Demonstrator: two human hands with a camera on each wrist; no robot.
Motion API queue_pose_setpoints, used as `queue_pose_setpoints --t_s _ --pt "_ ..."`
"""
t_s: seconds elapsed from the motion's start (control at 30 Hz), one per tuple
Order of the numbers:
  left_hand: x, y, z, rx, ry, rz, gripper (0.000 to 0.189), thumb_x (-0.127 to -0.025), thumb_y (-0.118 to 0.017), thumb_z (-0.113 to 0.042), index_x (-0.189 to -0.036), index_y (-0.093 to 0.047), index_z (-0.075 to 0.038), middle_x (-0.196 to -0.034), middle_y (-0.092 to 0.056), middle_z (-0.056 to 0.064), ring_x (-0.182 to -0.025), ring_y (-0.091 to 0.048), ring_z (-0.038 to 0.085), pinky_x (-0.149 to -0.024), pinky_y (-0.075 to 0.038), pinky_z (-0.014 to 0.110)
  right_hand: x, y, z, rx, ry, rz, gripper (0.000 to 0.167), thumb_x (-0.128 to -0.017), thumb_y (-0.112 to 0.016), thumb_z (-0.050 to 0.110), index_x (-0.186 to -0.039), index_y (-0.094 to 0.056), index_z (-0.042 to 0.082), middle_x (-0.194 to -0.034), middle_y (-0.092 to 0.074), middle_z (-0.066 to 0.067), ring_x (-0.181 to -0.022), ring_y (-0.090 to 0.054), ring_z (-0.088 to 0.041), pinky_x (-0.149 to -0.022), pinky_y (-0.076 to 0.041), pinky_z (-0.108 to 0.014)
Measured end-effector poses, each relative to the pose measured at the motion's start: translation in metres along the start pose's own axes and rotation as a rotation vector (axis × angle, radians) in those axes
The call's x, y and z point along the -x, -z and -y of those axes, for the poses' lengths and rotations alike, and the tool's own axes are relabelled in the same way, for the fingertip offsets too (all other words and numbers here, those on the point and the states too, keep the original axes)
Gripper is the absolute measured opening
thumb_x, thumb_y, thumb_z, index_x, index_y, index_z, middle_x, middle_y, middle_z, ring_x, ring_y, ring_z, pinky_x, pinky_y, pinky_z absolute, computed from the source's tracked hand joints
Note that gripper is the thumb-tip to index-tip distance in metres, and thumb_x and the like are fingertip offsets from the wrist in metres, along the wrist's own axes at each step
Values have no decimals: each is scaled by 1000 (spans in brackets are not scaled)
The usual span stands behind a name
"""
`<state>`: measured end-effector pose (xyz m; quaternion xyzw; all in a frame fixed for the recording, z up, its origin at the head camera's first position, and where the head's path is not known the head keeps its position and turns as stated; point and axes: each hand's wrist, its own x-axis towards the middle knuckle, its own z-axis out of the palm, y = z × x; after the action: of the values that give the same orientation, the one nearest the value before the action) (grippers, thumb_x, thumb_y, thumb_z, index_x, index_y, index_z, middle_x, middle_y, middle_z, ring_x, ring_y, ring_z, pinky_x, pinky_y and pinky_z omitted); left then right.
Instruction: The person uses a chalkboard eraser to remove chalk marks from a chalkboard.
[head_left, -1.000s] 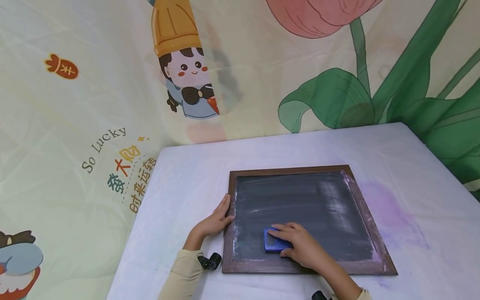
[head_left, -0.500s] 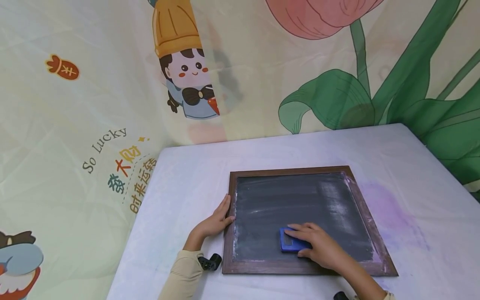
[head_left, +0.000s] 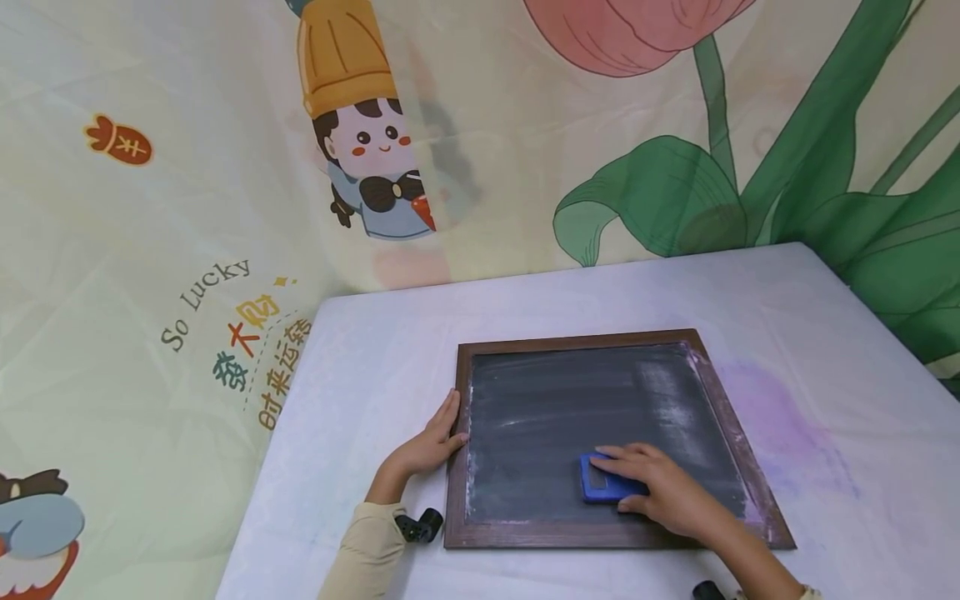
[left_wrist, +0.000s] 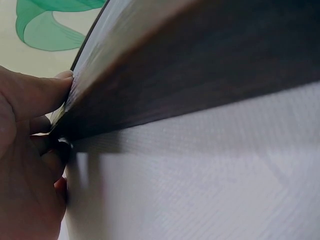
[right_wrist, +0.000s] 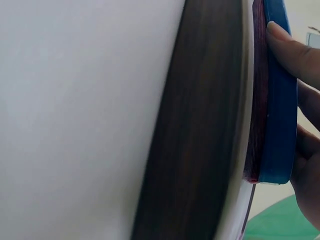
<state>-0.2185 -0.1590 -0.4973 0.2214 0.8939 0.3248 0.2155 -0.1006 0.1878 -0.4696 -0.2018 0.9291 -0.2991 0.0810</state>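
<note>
A framed chalkboard (head_left: 555, 425) with a dark wooden rim lies flat on the white-covered table, smeared with pale chalk at its right side. My left hand (head_left: 425, 442) holds its left edge, the thumb over the rim and the fingers along the outer side; the left wrist view shows the thumb (left_wrist: 40, 92) on the rim. My right hand (head_left: 663, 487) grips a blue chalkboard eraser (head_left: 596, 481) on the lower middle of the board. In the right wrist view, the eraser's dark felt side (right_wrist: 257, 100) faces the board, and the thumb presses its blue back (right_wrist: 280, 125).
The white tabletop (head_left: 375, 350) surrounds the board, with a purple chalk stain (head_left: 776, 412) to the right. A printed cloth (head_left: 495, 167) hangs behind the table and on its left. Small black devices (head_left: 420, 526) sit at both wrists.
My right hand has slid the eraser to the right along the lower part of the board. The left hand has stayed at the board's left edge.
</note>
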Motion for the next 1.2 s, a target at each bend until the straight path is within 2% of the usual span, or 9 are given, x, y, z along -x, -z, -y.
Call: queue_pose_setpoints --t_s 0.5,0.83,1.03,1.2 --pt "1 0 -2 21 5 -2 71 -96 -44 -20 -145 4 -1 -153 6 17 -141 3 31 -112 -11 49 20 15 -21 18 -11 -35 65 -71 -74 20 -132 -50 24 -135 -49 -9 -114 -47 -36 -80 -48 -49" --pt "1 0 -3 12 -3 2 70 -96 -44 -20 -145 4 0 -153 7 17 -141 3 31 -112 -11 49 39 22 -37 71 -25 -133 68 -66 -77 17 -129 -53 27 -130 -53 -9 -110 -49 -33 -76 -49 -44" --pt "2 1 -2 22 0 1 70 -96 -44 -20 -145 3 0 -153 6 17 -141 3 32 -112 -11 49 52 27 -47 64 -54 -147 69 -66 -77 16 -129 -53 26 -129 -53 -11 -108 -48 -35 -75 -48 -48" --pt "2 1 -2 24 1 -1 70 -97 -43 -20 -145 3 -1 -153 6 17 -141 3 31 -112 -11 49 55 30 -51 67 -71 -127 69 -66 -76 16 -130 -52 26 -129 -52 -13 -109 -48 -36 -75 -47 -50"
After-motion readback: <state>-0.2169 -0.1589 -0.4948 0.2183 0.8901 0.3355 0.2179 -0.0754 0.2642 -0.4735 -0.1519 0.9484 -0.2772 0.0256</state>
